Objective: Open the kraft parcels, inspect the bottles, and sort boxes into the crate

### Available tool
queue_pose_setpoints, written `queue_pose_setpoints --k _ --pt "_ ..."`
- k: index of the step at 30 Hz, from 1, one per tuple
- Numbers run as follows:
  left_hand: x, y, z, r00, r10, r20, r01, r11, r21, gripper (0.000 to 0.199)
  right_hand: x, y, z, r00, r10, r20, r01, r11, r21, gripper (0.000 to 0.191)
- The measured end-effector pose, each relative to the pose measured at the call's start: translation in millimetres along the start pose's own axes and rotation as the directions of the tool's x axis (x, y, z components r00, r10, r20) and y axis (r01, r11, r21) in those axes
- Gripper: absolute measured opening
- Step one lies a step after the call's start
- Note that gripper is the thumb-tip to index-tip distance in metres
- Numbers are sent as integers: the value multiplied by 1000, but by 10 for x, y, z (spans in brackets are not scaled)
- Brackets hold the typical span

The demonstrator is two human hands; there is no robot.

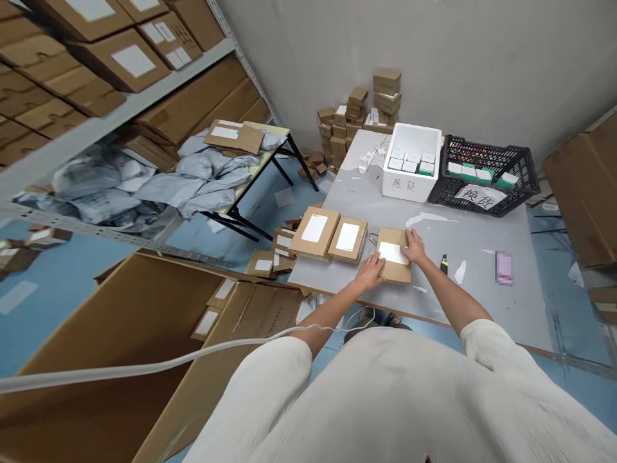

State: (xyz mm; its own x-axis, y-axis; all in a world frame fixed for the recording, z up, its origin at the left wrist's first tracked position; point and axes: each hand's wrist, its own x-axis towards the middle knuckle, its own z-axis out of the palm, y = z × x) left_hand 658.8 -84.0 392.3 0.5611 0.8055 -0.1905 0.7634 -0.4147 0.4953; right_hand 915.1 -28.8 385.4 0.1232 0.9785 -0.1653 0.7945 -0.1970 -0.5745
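Note:
A flat cardboard box (396,274) with a white label lies on the grey table in front of me. My left hand (370,271) grips its left edge near the front corner, fingers bent over the side. On the opposite side, my right hand (413,246) holds the right edge, with the thumb reaching toward the label. Just left of my left hand sit a small labelled box (348,240) and a larger labelled box (314,233), side by side. A utility knife (444,264) rests to the right of the held box, beside a torn paper scrap (460,272).
On the table (482,308) stand a white foam box (409,186) and a black crate (486,186) with small cartons, plus a pink phone-like object (504,267). A large open carton (96,321) is at my left, with a white cable (193,355) across it. Grey parcels (207,167) cover a side table.

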Motion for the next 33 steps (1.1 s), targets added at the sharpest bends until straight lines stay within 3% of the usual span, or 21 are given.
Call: queue_pose_setpoints --k 4,7,11,14,19,22,24,26,29,33 --pt "-58 -119 75 998 55 11 -55 998 -2 74 190 -197 -33 995 44 85 -37 996 -83 87" --pt "-82 -237 171 993 112 -21 -113 993 -24 71 154 -192 -30 990 84 110 -70 989 -128 87" --pt "-41 -362 234 977 207 -59 -210 976 -55 70 -74 -33 -52 992 127 24 -122 982 -143 82" --pt "37 -371 228 974 219 -64 -223 972 -70 73 -304 121 -97 971 232 -65 -240 957 -166 75" --pt "228 -226 228 991 55 -125 -71 989 -129 85 -659 409 -188 904 394 -163 -420 891 -172 71" --pt "400 -106 265 982 -101 -158 66 976 -209 84 -833 627 -221 884 444 -147 -460 882 -101 73" --pt "524 -29 308 981 -158 -109 121 951 -286 80 -937 787 -230 877 468 -109 -475 879 -50 74" --pt "635 43 358 984 -173 -50 145 924 -354 81 -1031 942 -235 881 469 -66 -470 883 0 74" --pt "764 139 412 982 -182 -49 148 906 -397 88 -1121 1134 -259 901 434 -7 -433 899 65 76" --pt "964 238 367 961 -273 -49 226 873 -433 92 -1036 1264 -355 935 353 -31 -344 926 153 88"
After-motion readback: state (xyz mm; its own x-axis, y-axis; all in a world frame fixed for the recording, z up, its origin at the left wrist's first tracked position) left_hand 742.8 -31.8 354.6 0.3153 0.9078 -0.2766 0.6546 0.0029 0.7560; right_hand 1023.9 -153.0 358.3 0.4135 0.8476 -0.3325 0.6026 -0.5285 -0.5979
